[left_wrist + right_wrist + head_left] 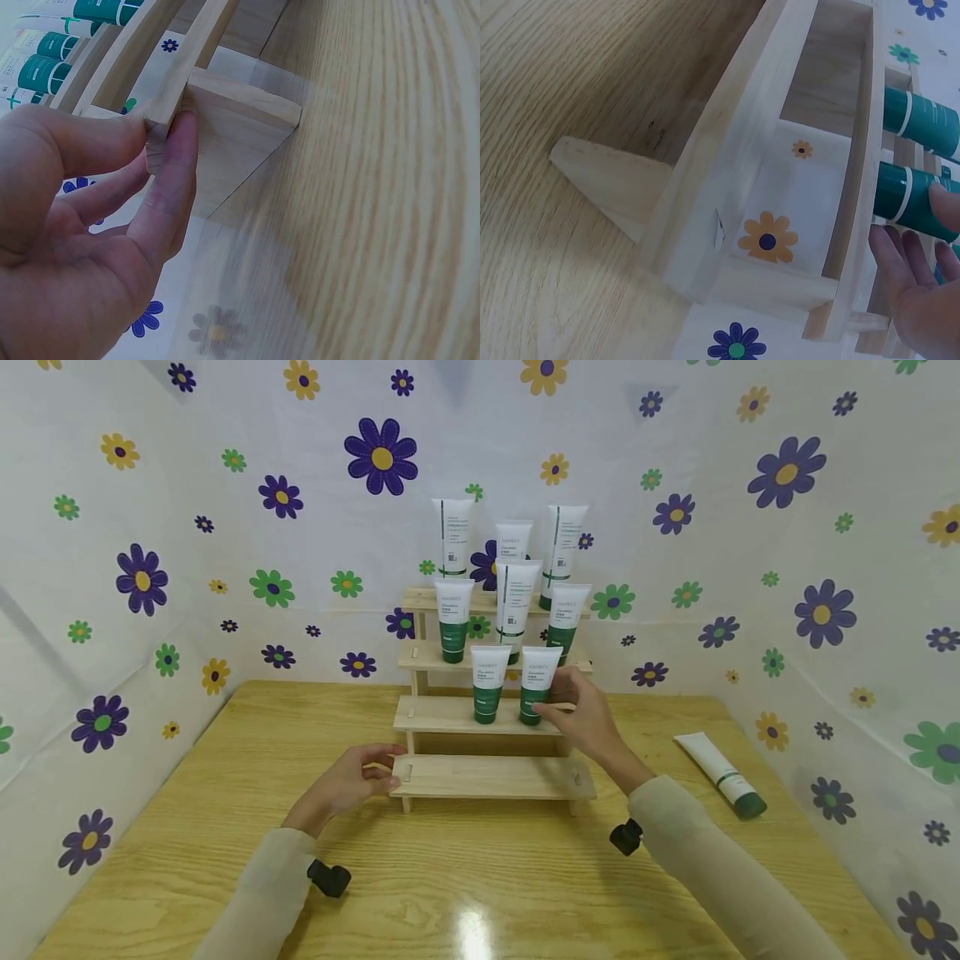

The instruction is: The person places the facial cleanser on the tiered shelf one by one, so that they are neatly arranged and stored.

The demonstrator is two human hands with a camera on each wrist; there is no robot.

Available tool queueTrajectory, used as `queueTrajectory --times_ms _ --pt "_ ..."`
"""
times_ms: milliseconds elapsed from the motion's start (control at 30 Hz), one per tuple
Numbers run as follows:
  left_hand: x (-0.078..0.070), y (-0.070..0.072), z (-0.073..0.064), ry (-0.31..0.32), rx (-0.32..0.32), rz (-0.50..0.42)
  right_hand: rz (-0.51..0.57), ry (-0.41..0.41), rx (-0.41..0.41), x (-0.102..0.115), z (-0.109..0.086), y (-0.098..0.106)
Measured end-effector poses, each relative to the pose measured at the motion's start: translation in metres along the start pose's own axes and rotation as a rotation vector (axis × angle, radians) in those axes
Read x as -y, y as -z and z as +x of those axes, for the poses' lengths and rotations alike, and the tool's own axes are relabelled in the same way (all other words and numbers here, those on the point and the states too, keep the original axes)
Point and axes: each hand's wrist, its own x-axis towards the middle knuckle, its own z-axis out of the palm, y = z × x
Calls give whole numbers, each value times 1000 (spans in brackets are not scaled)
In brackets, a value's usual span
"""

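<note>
A tiered wooden rack (487,777) stands on the table, bearing several white tubes with green caps. My left hand (365,777) pinches the left end of its lowest shelf between thumb and fingers, as the left wrist view shows up close. On the second shelf from the bottom, my right hand (581,710) holds a small squeeze tube (538,681) near its green lower part, thumb in front and fingers behind. The tube stands upright, its cap end right at the shelf board. Beside it on the left is a matching small tube (488,683).
One larger tube (722,775) lies on its side on the wooden table (450,868), right of the rack. Higher shelves carry more upright tubes, among them a tall one (517,606) in the middle. Flower-patterned sheeting (300,527) encloses the back and sides.
</note>
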Motion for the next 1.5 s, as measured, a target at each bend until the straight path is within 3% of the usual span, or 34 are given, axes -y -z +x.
queueTrajectory --times_ms 300,600,867,1233,1500 --pt "1 -2 1 2 -7 10 -34 2 34 -8 -6 25" --pt "2 -1 2 -10 4 11 -160 -77 12 -12 -12 57" --pt "2 -1 1 -31 14 9 -270 -148 45 -15 -21 92" --pt "0 0 1 -22 11 1 -397 -158 99 -33 -34 131" --pt "-1 0 1 -20 19 -12 -483 -215 149 -49 -43 151"
